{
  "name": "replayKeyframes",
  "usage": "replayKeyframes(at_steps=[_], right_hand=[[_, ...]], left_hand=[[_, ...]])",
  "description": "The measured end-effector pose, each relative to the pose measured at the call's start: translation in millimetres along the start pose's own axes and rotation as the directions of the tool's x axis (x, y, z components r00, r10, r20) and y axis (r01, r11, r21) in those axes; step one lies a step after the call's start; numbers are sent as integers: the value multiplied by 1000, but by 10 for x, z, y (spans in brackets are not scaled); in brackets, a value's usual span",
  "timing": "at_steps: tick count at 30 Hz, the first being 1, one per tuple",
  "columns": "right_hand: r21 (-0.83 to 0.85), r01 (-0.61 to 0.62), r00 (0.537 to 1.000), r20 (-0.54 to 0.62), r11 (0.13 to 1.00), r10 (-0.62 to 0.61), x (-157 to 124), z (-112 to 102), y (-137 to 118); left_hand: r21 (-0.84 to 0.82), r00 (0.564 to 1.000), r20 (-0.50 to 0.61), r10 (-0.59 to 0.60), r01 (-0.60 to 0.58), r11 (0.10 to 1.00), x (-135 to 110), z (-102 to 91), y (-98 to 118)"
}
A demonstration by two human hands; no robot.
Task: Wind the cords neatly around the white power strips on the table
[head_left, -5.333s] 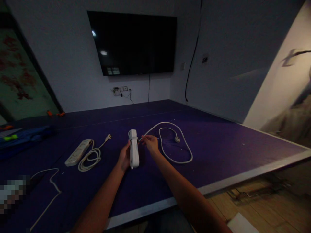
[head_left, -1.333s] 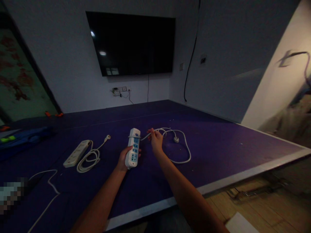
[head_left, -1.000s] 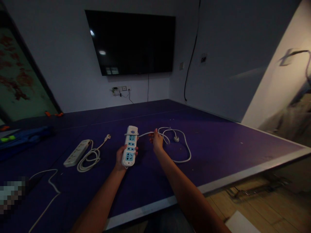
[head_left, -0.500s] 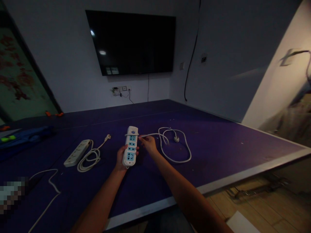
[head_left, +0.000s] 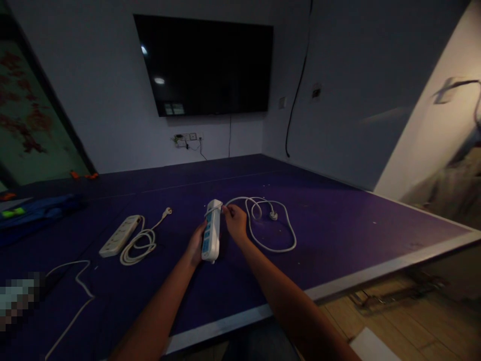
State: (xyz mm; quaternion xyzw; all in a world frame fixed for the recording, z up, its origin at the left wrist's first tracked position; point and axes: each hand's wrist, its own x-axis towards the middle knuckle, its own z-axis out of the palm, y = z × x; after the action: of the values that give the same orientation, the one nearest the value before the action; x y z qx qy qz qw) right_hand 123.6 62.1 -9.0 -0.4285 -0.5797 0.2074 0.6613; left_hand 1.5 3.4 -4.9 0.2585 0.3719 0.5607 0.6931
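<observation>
My left hand (head_left: 197,244) is wrapped round the near end of a white power strip (head_left: 212,229) with blue sockets, tilted on its side over the purple table (head_left: 338,230). My right hand (head_left: 235,222) pinches the strip's white cord (head_left: 263,228) right beside the strip's far end, where one turn of cord crosses the body. The remaining cord lies in loose loops to the right, ending in a plug (head_left: 274,216) on the table.
A second white power strip (head_left: 119,235) with a coiled cord (head_left: 140,243) lies to the left. Another thin white cable (head_left: 75,291) runs along the near left. Blue items (head_left: 33,213) sit far left. A black screen (head_left: 205,65) hangs on the wall; the table's edge (head_left: 376,273) is at right.
The strip has rolled from sockets-up onto its side. My right hand has come in closer to the strip's far end with the cord, and the loose loops have shifted slightly.
</observation>
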Motion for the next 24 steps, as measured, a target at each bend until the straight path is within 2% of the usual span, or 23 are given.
replayKeyframes(at_steps=[4,7,9,15,18,21,24], right_hand=[[73,-42,998,-32,996,45,35,-35,-23],[95,-86,995,-46,992,91,38,-49,-36],[83,-97,994,-38,992,100,25,-47,-40],[44,-42,999,3,998,42,-22,-2,-34],[61,3,1000,-9,998,-3,-9,-2,-32],[118,-19,998,-59,993,26,24,-31,-35],[192,-105,983,-127,976,131,57,-65,-28]], left_hand=[[40,994,-11,110,-110,993,7,-45,-23],[96,970,-26,242,-239,966,13,-51,-37],[127,958,-36,286,-280,952,14,-48,-46],[215,980,74,186,-198,956,-16,-23,-63],[209,981,87,173,-188,960,-44,8,-63],[117,979,81,185,-194,974,-82,29,-28],[-51,979,116,166,-161,986,-123,9,42]])
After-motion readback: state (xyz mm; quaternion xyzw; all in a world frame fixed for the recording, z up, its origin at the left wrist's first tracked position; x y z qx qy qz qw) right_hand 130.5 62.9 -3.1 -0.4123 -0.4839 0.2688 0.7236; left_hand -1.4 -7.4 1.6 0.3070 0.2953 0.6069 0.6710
